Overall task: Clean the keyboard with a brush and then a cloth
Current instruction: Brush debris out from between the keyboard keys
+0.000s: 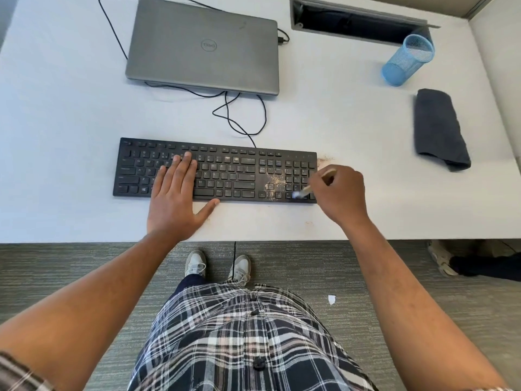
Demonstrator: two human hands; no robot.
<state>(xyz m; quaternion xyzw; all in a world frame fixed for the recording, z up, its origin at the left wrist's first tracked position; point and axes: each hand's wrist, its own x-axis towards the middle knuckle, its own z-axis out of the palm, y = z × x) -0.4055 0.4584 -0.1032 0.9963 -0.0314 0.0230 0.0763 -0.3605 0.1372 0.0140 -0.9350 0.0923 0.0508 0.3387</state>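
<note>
The blue mesh cup lies tipped on the tabletop; contents unclear. The left hand presses flat, fingers straight, on the keyboard; the right hand pinches the brush.

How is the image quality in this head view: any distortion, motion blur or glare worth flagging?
Head view: wide-angle bending bows the desk edge and stretches the forearms; light is even and soft, with only faint shadows; the brush tip in the right hand is smeared by motion blur; the left hand on the keyboard is sharp; the key legends are too soft to read reliably; no strong glare on the laptop.
</note>
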